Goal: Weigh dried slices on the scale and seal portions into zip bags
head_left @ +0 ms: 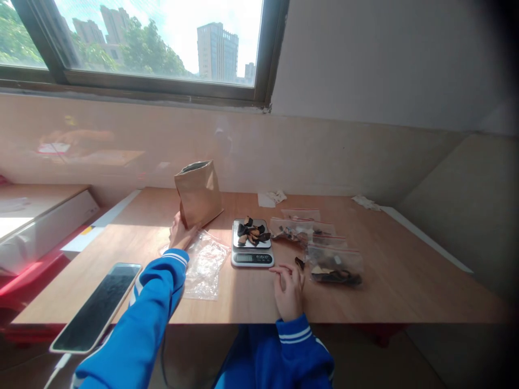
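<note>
— What's the setting?
— A sunlit wooden desk [405,281] under a window [162,48], with a small scale [252,244] in the middle carrying dark dried pieces [253,232].

— And the hands?
— The left hand [180,233], left of the scale, has its grip closed on the base of a brown paper bag [198,193], which stands tilted. The right hand [288,292] rests just right of the scale, fingers loosely curled, holding nothing, near a stray dark piece [299,263] and filled zip bags [334,267].

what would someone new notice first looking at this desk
A small grey digital kitchen scale sits mid-table, heaped with dark dried pieces. The left hand grips a brown paper bag standing behind it. Right of the scale, the right hand rests beside clear red-sealed zip bags.
</note>
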